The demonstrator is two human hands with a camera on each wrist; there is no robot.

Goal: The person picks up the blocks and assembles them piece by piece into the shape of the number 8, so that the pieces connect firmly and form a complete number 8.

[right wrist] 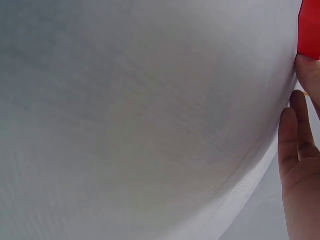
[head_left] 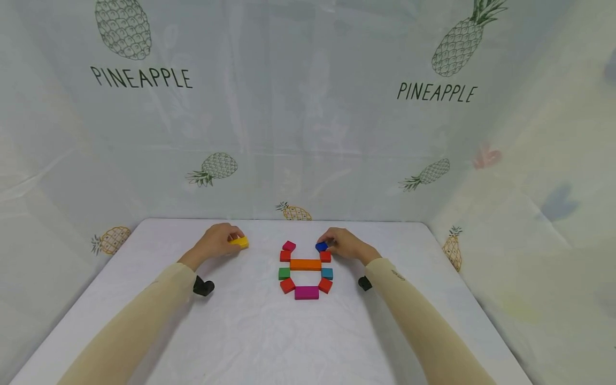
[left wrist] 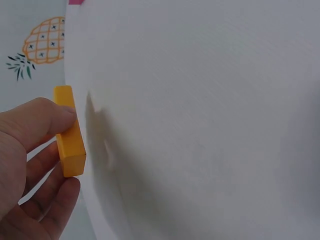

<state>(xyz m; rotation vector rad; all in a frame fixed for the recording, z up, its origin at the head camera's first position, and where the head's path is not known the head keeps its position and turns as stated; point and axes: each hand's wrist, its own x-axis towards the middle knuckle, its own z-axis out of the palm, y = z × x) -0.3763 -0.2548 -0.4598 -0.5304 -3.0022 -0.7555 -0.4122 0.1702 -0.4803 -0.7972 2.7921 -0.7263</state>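
Note:
My left hand (head_left: 216,240) pinches a yellow block (head_left: 241,243) left of the block pattern. Seen from the left wrist, the thumb presses one long face of this block (left wrist: 72,140), and its shadow falls on the white cloth beside it. My right hand (head_left: 344,244) has its fingertips on a blue block (head_left: 321,246) at the upper right of the pattern, just beyond a red block (head_left: 325,256). In the right wrist view the thumb and fingers show at the right edge near a red block (right wrist: 310,31); the blue block is out of sight there.
The pattern also has a pink block (head_left: 289,246), an orange bar (head_left: 305,264), a green block (head_left: 284,274), a light-blue block (head_left: 327,274), a magenta bar (head_left: 306,293) and several red blocks. A pineapple-print curtain (head_left: 308,117) hangs behind the white table (head_left: 269,337).

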